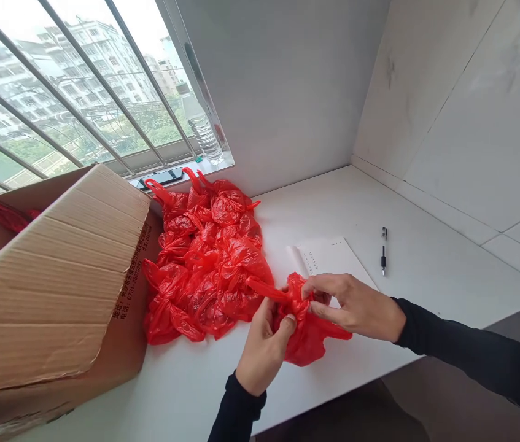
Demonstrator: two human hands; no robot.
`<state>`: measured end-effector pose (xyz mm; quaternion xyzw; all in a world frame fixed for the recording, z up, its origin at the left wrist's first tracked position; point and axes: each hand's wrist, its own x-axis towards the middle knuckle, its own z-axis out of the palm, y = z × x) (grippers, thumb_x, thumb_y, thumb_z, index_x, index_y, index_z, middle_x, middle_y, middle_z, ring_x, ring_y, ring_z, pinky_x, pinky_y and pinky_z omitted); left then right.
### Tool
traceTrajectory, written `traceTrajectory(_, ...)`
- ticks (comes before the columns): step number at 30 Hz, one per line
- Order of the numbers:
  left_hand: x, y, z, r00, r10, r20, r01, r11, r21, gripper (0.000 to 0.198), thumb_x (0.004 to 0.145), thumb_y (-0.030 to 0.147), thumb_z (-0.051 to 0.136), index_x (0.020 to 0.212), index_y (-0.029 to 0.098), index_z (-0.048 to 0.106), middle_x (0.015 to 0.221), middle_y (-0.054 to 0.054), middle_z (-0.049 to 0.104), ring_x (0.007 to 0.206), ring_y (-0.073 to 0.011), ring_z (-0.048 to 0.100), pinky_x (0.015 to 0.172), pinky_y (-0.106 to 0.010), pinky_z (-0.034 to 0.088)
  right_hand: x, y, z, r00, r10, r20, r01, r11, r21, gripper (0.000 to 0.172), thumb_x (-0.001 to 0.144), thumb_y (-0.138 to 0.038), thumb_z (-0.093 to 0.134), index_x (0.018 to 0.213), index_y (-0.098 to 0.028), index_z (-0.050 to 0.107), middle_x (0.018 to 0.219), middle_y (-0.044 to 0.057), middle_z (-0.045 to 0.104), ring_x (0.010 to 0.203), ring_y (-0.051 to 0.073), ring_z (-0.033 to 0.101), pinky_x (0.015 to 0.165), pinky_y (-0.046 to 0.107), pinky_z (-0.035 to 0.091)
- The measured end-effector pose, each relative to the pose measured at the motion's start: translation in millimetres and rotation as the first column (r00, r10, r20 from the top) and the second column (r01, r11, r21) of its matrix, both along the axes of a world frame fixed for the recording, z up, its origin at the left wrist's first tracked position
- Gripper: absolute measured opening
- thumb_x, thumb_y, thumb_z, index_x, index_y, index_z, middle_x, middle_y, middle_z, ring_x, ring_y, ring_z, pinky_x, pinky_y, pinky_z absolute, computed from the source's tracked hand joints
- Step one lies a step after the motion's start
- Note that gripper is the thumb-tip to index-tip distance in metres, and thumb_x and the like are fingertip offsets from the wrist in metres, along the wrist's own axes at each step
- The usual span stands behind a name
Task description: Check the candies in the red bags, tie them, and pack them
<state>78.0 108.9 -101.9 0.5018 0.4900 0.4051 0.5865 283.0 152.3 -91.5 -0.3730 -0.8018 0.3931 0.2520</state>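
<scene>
Over the front part of the white table, both my hands are on one red plastic bag (308,341). My left hand (266,344) grips its left side near the gathered top, thumb towards me. From the right, my right hand (349,304) pinches the crumpled plastic at the top between thumb and fingers. One loop of the bag sticks out to the left, and its lower part hangs down between my hands. What is inside cannot be seen. Close on the left lies a heap of several red plastic bags (223,264), many of them knotted.
A cardboard box (57,282) with a raised flap stands at the left, red plastic inside. An open notebook (333,258) and a pen (384,252) lie on the white table (315,196). A water bottle (204,132) and a phone (161,178) rest on the sill by the barred window.
</scene>
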Motion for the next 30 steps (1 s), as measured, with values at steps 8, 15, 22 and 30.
traceTrajectory(8,-25,-4,-7.5,0.853,0.246,-0.46,-0.098,0.942,0.321,0.037,0.096,0.024,0.053,0.133,0.026,0.052,0.119,-0.008,0.057,0.113,-0.023,0.054,0.101,-0.041,0.042,0,5,-6.2,0.976,-0.198,0.094,0.196,0.98,0.025,0.008,0.087,-0.018,0.055,0.081,-0.023,0.052,0.093,0.003,0.061,0.089,0.019,0.054,0.08,0.035,0.047)
traceTrajectory(15,-13,-14,-27.7,0.657,0.444,-0.609,0.112,0.742,0.661,0.024,0.09,0.018,0.066,0.112,0.027,0.07,0.121,-0.008,0.06,0.115,-0.027,0.054,0.098,-0.044,0.045,-5,6,-9.5,0.978,-0.182,0.1,0.191,0.978,-0.089,0.013,0.088,-0.027,0.057,0.078,-0.023,0.05,0.084,-0.001,0.061,0.076,0.016,0.053,0.067,0.031,0.042)
traceTrajectory(22,-38,-13,-11.2,0.735,0.521,-0.434,-0.237,0.797,0.555,0.011,0.097,0.027,0.06,0.103,0.029,0.067,0.106,-0.001,0.066,0.101,-0.019,0.062,0.088,-0.033,0.049,4,6,-15.6,0.957,-0.24,0.162,0.263,0.956,-0.134,0.01,0.088,-0.023,0.054,0.098,-0.024,0.057,0.1,0.001,0.065,0.087,0.019,0.058,0.075,0.034,0.046)
traceTrajectory(30,-24,-17,-5.1,0.788,0.389,-0.477,-0.188,0.89,0.414,0.019,0.093,0.036,0.063,0.108,0.027,0.068,0.1,-0.003,0.066,0.093,-0.0207,0.061,0.083,-0.031,0.049,-15,5,-8.1,0.995,-0.096,0.009,0.096,0.988,-0.118,0.014,0.093,-0.028,0.057,0.104,-0.023,0.063,0.098,0.002,0.064,0.094,0.021,0.055,0.084,0.037,0.046)
